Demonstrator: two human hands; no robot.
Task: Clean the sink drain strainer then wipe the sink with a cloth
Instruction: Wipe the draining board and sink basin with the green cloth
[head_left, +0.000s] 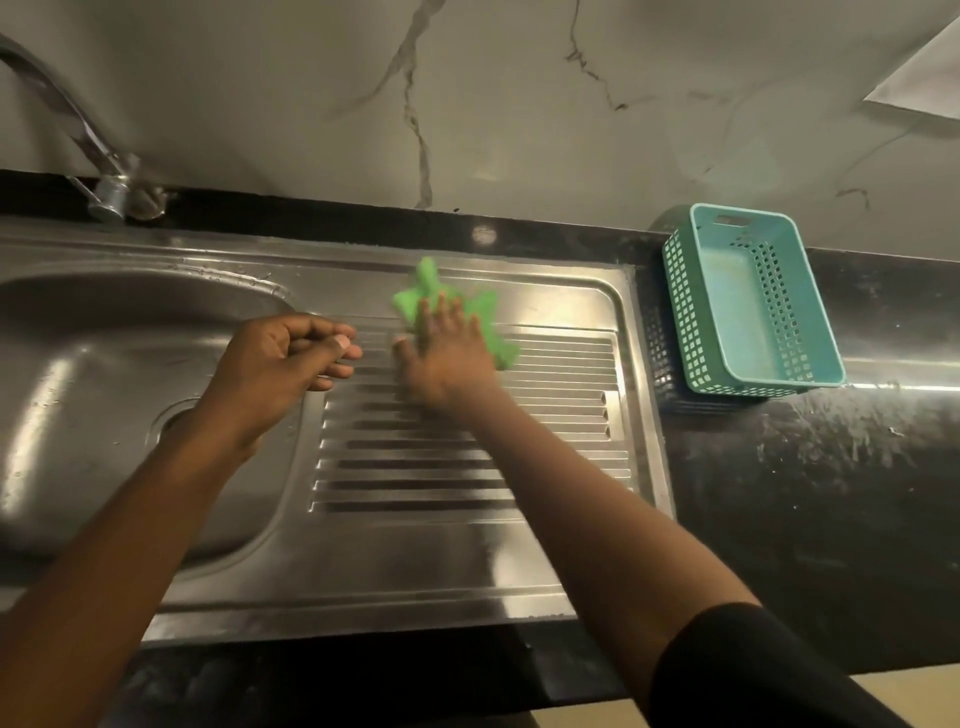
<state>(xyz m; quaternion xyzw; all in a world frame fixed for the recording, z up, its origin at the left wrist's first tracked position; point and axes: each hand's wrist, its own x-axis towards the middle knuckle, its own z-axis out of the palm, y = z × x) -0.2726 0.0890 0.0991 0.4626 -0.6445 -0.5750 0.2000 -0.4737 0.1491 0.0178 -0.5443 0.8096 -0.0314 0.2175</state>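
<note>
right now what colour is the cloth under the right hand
The crumpled cloth is bright green, seen in head view.

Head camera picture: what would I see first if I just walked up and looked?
The bright green cloth jumps out, pressed flat under the right hand at the far end of the shiny steel drainboard. The left hand hovers beside it, over the basin's edge, holding nothing. On the black counter to the right sits a turquoise basket.
</note>
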